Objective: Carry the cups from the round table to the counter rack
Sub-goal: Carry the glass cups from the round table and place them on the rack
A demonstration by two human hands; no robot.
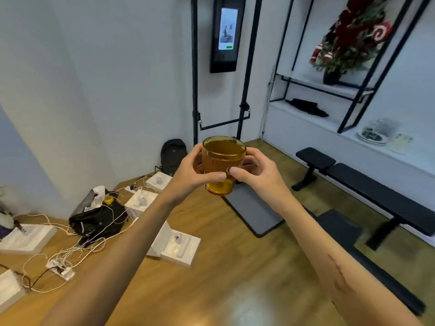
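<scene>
Cup (221,165): amber, see-through glass, ridged rim, upright, held in the air.
Left hand (195,170): wrapped around the cup's side.
Right hand (254,171): clasped on the opposite side.

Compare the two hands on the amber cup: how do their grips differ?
The left hand wraps the amber cup from the left with its thumb across the front; the right hand pinches lower on the right, its thumb tip meeting the left thumb. Both hold the cup upright in mid-air above the wooden floor.
</scene>
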